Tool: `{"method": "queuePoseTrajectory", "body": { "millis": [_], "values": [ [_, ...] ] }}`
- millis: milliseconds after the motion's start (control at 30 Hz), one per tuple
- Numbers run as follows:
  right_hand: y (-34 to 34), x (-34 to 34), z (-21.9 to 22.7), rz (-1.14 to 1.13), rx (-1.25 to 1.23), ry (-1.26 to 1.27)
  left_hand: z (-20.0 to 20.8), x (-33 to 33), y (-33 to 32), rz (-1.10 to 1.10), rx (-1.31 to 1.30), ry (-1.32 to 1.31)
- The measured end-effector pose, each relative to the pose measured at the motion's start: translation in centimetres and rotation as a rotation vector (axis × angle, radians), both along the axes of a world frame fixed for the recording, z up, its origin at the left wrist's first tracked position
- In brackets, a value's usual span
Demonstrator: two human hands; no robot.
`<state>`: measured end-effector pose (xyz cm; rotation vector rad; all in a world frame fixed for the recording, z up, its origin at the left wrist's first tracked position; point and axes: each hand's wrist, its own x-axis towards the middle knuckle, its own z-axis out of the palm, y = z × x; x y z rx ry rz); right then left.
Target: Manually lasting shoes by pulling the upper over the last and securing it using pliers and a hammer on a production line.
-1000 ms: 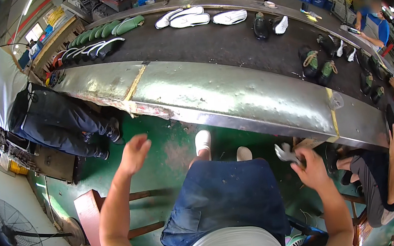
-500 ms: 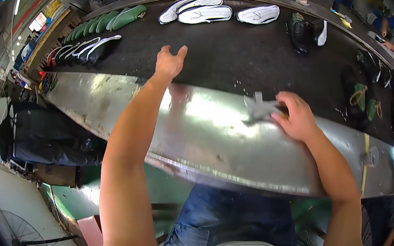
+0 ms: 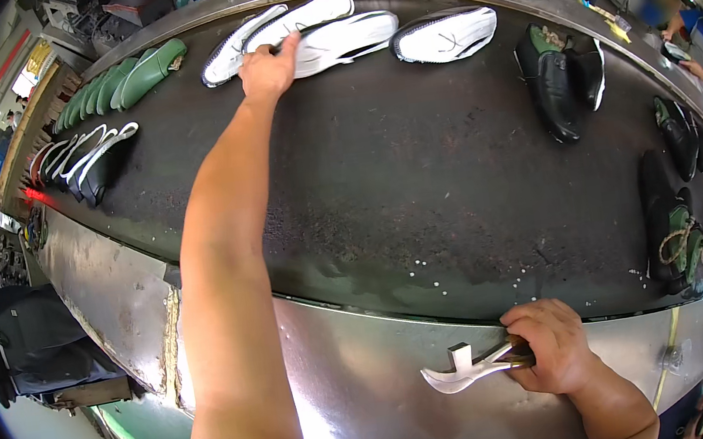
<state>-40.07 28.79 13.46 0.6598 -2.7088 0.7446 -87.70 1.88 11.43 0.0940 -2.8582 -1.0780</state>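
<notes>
My right hand point(image 3: 551, 344) is closed round the handles of metal lasting pincers point(image 3: 466, 369), over the metal front ledge point(image 3: 370, 366). The pincers' curved jaws and square hammer stub point left. My left arm stretches to the far side, where my left hand point(image 3: 268, 72) reaches the near ends of a group of white-bottomed shoes point(image 3: 347, 42). Thumb and fingers are apart there; the fingertips overlap the shoes, and whether they touch is hard to see. To the right lies a single white-bottomed shoe point(image 3: 445, 37) with dark edging.
Green shoe lasts point(image 3: 149, 73) stand in a row at the far left, with black, white-edged uppers point(image 3: 103, 158) nearer. Black shoes point(image 3: 553, 85) lie on the dark bench surface point(image 3: 383, 189) at the right, and more beyond. Small white bits are scattered near the ledge. Another person sits at far right.
My left hand has moved away from me to the white-bottomed shoes. My right hand keeps the pincers, which now show sharply. The view has shifted forward over the bench.
</notes>
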Motion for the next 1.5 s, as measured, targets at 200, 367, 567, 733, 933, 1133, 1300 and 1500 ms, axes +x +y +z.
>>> {"method": "queuePoseTrajectory", "body": {
  "millis": [200, 367, 567, 733, 933, 1133, 1300, 1500],
  "values": [
    [-0.5, -0.9, -0.1, 0.026, -0.025, -0.026, -2.5, -6.4, -3.7, 0.167, 0.208, 0.308],
    [-0.6, -1.0, -0.2, -0.002, -0.049, -0.049, -1.1, -4.6, -0.4, 0.268, -0.112, 0.033],
    [-0.7, -1.2, 0.0, 0.011, -0.021, -0.028, 0.8, -2.8, -4.1, 0.215, -0.562, 0.174],
    [-1.6, -1.6, -0.2, 0.037, -0.029, -0.071, -2.6, -5.6, -14.7, -0.039, 0.003, -0.04],
    [-2.1, -0.5, -0.6, 0.0, -0.014, -0.019, 0.8, 4.5, -9.5, 0.079, -0.386, 0.02],
    [-2.9, -0.1, -1.7, -0.075, -0.037, 0.098, 7.3, 27.1, -14.8, 0.032, -0.496, 0.117],
    [-2.6, 2.2, 0.2, -0.114, -0.019, 0.276, 10.0, 46.2, -17.5, 0.016, -0.406, 0.147],
    [-4.6, 20.0, 2.4, -0.194, -0.017, 0.213, 7.4, 59.1, -16.4, -0.139, -0.655, 0.349]
  ]
}}
